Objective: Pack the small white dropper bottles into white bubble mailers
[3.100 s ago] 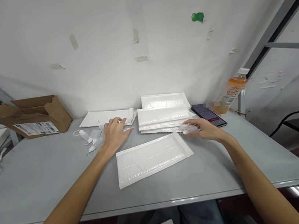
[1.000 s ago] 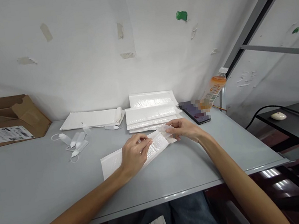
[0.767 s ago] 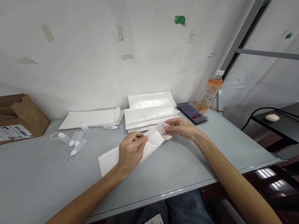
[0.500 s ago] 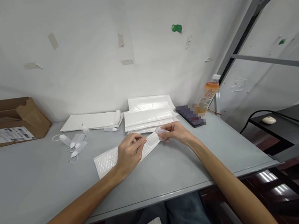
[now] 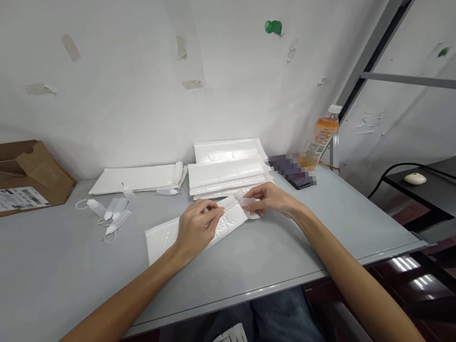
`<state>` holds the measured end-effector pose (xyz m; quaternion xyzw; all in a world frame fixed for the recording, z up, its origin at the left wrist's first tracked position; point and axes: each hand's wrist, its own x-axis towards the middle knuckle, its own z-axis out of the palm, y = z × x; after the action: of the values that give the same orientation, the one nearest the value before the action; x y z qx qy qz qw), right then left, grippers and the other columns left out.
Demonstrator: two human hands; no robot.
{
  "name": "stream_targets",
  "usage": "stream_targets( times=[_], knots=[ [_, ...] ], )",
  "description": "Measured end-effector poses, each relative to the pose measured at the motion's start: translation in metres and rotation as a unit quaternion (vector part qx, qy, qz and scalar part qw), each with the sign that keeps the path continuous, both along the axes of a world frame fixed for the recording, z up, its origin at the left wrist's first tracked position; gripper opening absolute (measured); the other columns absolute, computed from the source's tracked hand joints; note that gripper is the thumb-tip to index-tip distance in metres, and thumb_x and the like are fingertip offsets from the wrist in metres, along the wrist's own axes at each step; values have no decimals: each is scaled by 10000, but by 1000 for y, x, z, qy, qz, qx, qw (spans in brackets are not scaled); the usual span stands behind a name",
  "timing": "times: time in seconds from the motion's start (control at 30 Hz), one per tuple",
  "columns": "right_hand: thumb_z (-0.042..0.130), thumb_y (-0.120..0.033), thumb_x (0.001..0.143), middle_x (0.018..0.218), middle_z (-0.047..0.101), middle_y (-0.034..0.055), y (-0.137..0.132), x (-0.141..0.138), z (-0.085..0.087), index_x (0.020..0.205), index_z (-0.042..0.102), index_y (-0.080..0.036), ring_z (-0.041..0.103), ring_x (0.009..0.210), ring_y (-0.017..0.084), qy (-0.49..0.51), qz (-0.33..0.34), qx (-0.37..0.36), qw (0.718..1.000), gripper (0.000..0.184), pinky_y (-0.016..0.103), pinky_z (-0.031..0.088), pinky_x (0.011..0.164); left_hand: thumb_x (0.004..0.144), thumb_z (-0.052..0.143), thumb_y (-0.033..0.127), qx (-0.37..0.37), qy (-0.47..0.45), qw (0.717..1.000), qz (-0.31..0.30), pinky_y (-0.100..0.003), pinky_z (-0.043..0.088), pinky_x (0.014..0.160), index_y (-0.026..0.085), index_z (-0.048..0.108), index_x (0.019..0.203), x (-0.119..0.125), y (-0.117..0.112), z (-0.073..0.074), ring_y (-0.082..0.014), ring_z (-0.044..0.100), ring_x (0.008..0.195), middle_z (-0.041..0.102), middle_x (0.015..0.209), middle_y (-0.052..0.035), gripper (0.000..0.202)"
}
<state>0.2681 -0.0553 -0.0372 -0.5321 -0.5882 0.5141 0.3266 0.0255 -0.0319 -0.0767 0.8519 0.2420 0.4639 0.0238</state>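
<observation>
A white bubble mailer (image 5: 161, 241) lies at a slant on the grey table in front of me. My left hand (image 5: 195, 223) rests over its middle, thumb and fingertips pinched together at its upper surface. At the mailer's right end, my right hand (image 5: 272, 200) grips the thin whitish flap (image 5: 253, 214) between thumb and fingers. Whether it holds the flap itself or a strip on it, I cannot tell. Just behind my hands lies a stack of bubble mailers (image 5: 228, 170). Several small translucent squeeze bottles (image 5: 119, 216) with tethered caps lie to the left.
Another pile of white mailers (image 5: 136, 178) sits by the wall. A cardboard box (image 5: 57, 178) stands at the far left. To the right are a phone (image 5: 285, 168), an orange drink bottle (image 5: 322, 134) and a metal frame (image 5: 423, 84). A computer mouse (image 5: 414, 178) lies on a dark surface beyond.
The flap at the mailer's right end now spreads lower and wider beneath my right fingers. The mailer lies slightly flatter. Both hands stay at nearly the same places, and the view has shifted slightly.
</observation>
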Motion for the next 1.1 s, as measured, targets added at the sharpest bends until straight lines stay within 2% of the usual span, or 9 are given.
stream_targets(
  times=[0.1,0.23,0.33,0.4,0.57,0.73,0.97,1.1],
  knots=[
    [826,-340,634,696,693,44,0,3,-1,828,761,-140,546,565,121,-7,49,-16,999,286,258,428,509,925,576,165,-1,5,1000,-1,-260,487,628,195,737,871,0,0,0,-126,586,701,677,820,-34,173],
    [822,-332,642,717,697,43,2,11,-1,823,764,-147,554,577,120,-11,62,-4,998,265,250,430,505,918,587,158,-6,-4,1000,-6,-266,490,633,194,740,875,-1,2,-2,-130,596,716,679,829,-36,162],
    [837,-319,631,736,697,38,1,15,0,825,765,-149,528,554,103,-9,37,16,999,268,249,419,503,917,591,153,-8,-10,1000,-12,-266,489,629,194,739,883,-1,2,-3,-130,589,719,680,842,-38,158],
    [849,-326,619,759,706,42,0,13,1,839,763,-150,549,567,112,14,20,25,999,295,266,451,536,915,594,150,-6,-11,1000,-15,-266,490,629,190,738,891,-1,2,-2,-129,584,718,679,847,-40,152],
    [850,-349,633,826,735,69,-1,3,3,877,754,-152,673,767,187,96,13,28,995,329,353,546,760,912,597,150,-2,-19,1000,-2,-260,487,622,192,737,880,-3,3,1,-132,581,730,678,836,-39,149],
    [827,-406,669,866,736,82,-1,7,5,883,742,-149,678,829,211,84,-41,56,994,345,372,558,799,922,585,170,4,-39,999,5,-254,494,619,202,737,883,-4,4,4,-135,593,747,679,835,-38,160],
    [815,-385,687,818,726,52,-4,-9,5,875,739,-161,664,720,176,65,14,33,997,302,351,545,752,921,568,148,43,-8,999,10,-272,493,647,200,731,892,-3,0,4,-131,571,707,682,833,-40,173],
    [829,-413,671,936,740,83,-3,-11,2,954,731,-162,695,877,215,127,21,-13,992,391,373,554,827,920,565,138,47,-9,999,8,-273,499,656,198,729,891,-4,1,4,-132,572,711,682,843,-42,177]
  ],
)
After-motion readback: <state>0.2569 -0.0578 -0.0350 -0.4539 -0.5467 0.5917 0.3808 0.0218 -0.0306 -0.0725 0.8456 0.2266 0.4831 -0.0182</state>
